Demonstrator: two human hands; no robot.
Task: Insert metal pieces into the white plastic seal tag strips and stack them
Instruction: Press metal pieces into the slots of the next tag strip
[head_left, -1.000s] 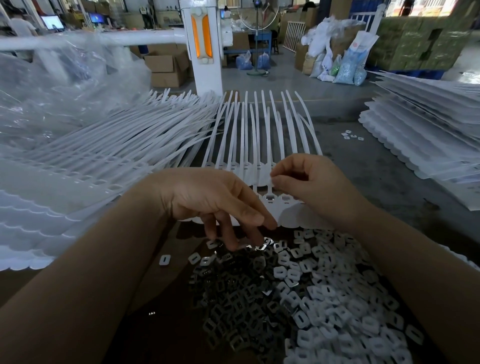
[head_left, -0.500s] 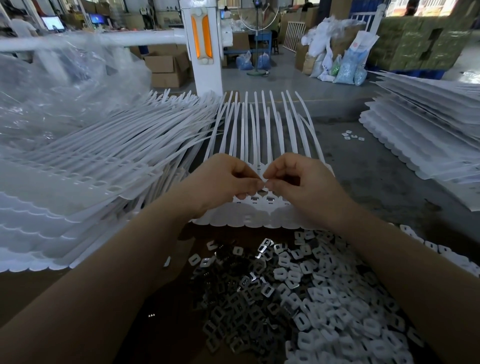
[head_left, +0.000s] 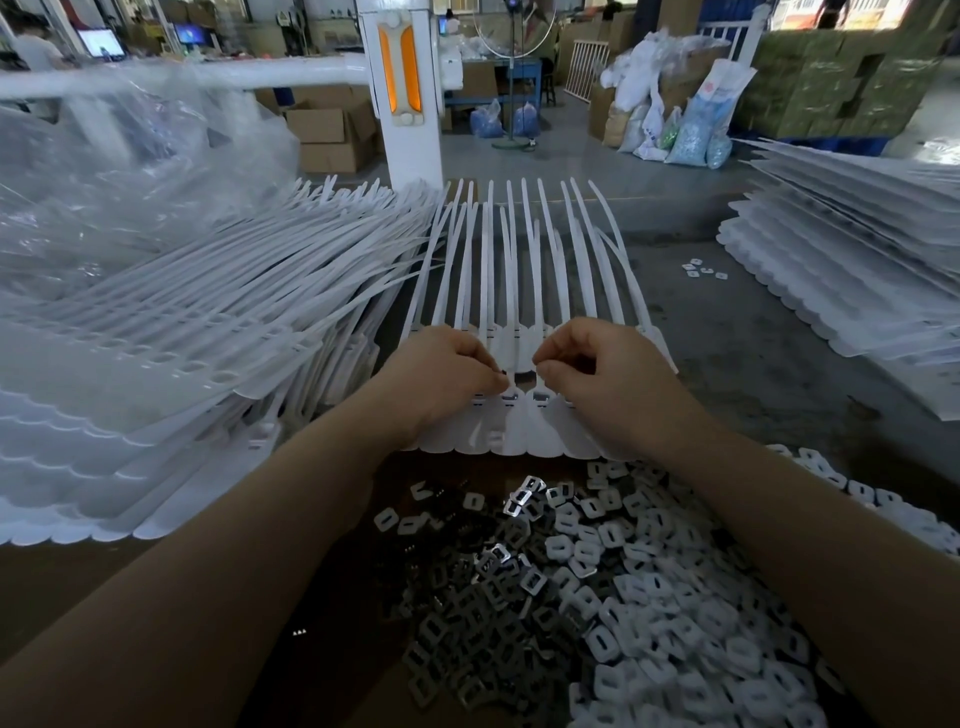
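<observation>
Two hands, three stacks of strips, one heap of metal pieces.

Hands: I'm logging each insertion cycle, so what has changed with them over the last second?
The left hand left the metal pieces, where its fingers were picking, and rose to the seal tag strip, fingertips now pinched at a slot. The right hand stayed on the strip, fingers curled and pinching beside it. The loose pieces and the stacks stayed put.

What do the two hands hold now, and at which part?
Both the left hand and right hand pinch with fingertips at the slotted heads of the seal tag strips; any metal piece between the fingers cannot be told.
</observation>
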